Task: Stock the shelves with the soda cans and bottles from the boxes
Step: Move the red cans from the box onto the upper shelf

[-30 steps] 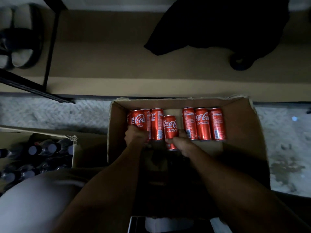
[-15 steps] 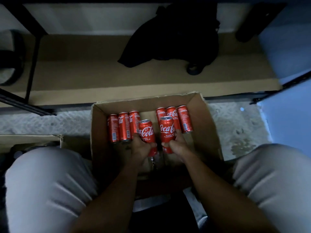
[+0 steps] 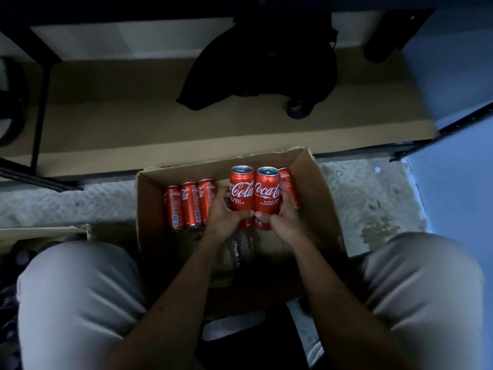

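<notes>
- While both knees in pale, smooth cloth frame the view, an open cardboard box (image 3: 324,198) with rough, torn edges stands on the speckled grey floor (image 3: 368,198) between them.
- The left hand (image 3: 226,217) grasps a red can (image 3: 241,193) around its lower half; the can is a smooth metal cylinder with a silver top and a white "Coca-Cola" script.
- The right hand (image 3: 284,218) grasps a second red can (image 3: 266,196) of the same kind, and the two held cans touch side by side, upright, above the middle of the box.
- Three more cans (image 3: 189,204) stand in a row inside the box at the left, touching each other, with their small printed labels turned to the camera.
- One further can (image 3: 288,186) shows partly behind the right fingers, at the back right of the box.
- Beyond the box lies a flat brown shelf board (image 3: 120,124) with a matte surface, carried by a dark metal frame (image 3: 40,102).
- On this board rests a crumpled black cloth (image 3: 256,73).
- A second carton (image 3: 42,231) shows at the left edge; its contents are too dark to tell.
</notes>
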